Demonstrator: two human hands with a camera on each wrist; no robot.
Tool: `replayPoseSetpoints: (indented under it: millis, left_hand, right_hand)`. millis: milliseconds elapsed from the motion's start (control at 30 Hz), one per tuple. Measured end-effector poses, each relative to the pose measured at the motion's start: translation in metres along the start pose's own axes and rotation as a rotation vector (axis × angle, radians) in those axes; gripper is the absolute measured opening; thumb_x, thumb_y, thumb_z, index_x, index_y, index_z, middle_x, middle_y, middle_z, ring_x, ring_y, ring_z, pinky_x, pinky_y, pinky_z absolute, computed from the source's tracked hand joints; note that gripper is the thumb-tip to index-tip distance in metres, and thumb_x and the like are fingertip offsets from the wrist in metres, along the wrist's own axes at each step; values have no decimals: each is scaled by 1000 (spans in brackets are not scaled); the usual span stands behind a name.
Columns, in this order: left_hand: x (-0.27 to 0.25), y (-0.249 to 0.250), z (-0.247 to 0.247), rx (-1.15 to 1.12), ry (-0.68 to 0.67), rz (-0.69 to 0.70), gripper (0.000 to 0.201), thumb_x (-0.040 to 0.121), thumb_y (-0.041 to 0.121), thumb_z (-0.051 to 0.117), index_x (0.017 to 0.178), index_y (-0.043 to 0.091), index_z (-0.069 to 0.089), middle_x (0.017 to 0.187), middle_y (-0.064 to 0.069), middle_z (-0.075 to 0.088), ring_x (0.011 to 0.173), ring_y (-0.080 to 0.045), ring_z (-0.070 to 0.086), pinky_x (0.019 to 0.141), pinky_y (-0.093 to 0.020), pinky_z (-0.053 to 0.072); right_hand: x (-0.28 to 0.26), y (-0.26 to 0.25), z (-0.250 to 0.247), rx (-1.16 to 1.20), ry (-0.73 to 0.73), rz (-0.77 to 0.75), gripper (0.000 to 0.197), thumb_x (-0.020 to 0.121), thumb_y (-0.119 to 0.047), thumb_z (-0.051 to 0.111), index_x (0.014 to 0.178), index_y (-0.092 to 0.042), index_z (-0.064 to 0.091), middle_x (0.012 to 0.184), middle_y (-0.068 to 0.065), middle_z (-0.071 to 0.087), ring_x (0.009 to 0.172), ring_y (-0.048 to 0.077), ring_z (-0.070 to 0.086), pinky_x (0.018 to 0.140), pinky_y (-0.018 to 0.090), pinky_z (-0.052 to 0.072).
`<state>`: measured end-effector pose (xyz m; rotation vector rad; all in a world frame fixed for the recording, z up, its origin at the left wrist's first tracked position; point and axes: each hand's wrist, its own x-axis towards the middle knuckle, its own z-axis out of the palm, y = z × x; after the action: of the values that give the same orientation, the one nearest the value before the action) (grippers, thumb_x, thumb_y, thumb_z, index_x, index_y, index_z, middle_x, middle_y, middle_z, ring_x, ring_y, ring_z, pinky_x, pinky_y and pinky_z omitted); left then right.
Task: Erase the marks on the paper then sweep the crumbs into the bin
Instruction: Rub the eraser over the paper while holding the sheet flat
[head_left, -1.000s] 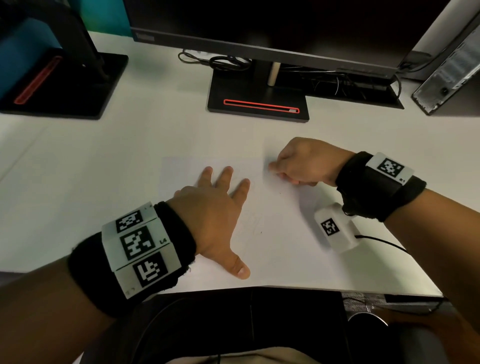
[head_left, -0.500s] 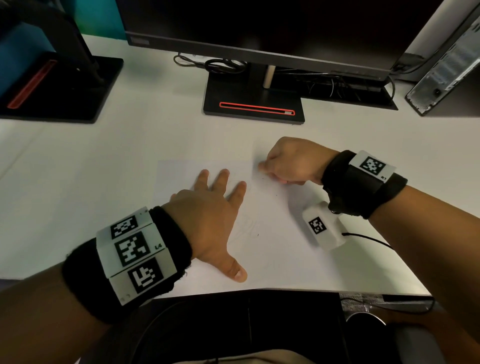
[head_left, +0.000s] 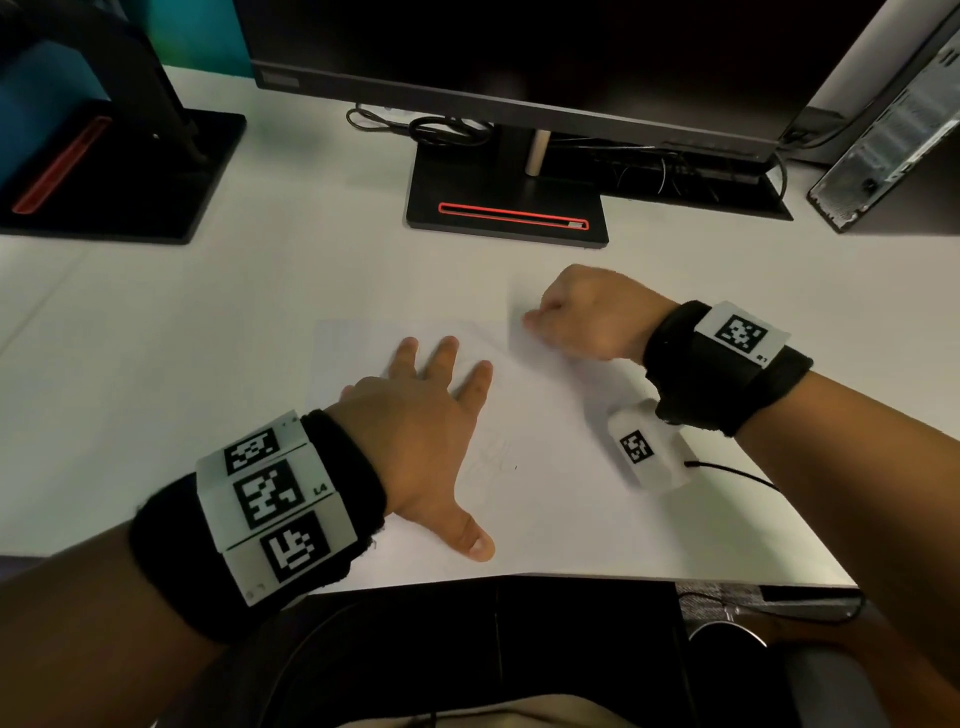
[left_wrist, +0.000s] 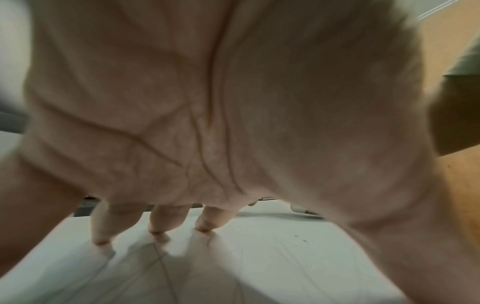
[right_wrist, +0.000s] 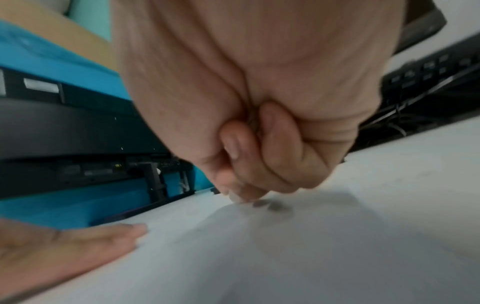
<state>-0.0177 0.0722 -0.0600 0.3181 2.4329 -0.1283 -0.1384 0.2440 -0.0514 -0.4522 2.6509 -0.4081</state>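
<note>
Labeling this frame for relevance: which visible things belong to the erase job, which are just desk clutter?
In the job:
- paper with faint marks
- left hand, pressed flat on the paper
- right hand, fingers curled at the paper's far edge; any eraser in it is hidden

Just there:
- monitor stand
- second stand
- cables
- computer case

No bin in view.
</note>
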Motion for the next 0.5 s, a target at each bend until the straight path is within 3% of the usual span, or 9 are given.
replayPoseSetpoints:
  millis: [100,200,267,333,400,500]
  left_hand:
    - [-2,1,-1,25,-2,-6,154,52,90,68,154,25,-27,162,-9,-31,151,-40,-18,112,-57,33]
    - [-3,1,-8,63,-8,10,149,54,89,68,157,23,-18,165,-11,-21,152,-42,-6,110,-55,36]
    - [0,-3,-16,33,52,20,127,60,87,66,156,25,9,162,-9,9,145,-39,22,99,-50,44]
    - [4,-5,-23,-25,152,15,100,68,81,67,142,26,29,138,-3,34,126,-30,38,80,-41,44]
    - [10,-7,-25,-24,194,-4,100,69,76,72,143,23,29,129,-1,36,120,-29,38,74,-38,39]
    - [18,-5,-26,3,159,-43,110,69,75,72,151,18,24,144,-5,28,129,-32,32,75,-38,39]
  right_hand:
    - [-1,6,-2,36,107,-5,47,102,-35,50,74,0,63,73,14,66,67,23,56,58,28,43]
    - [-15,-1,2,161,-92,-52,45,102,-36,54,72,-3,63,61,7,61,50,17,49,49,27,44]
    - [-18,-2,6,277,-229,-25,40,102,-32,58,70,-9,60,59,4,58,48,17,43,44,26,38]
    - [-14,2,9,324,-231,32,37,102,-29,59,70,-9,59,58,5,59,47,18,43,43,25,37]
    - [-8,5,8,314,-163,82,37,101,-28,58,70,-8,61,58,5,61,47,19,45,43,24,40]
    - [-8,6,6,210,-117,59,42,101,-31,54,68,-8,65,60,7,64,47,20,49,47,25,45]
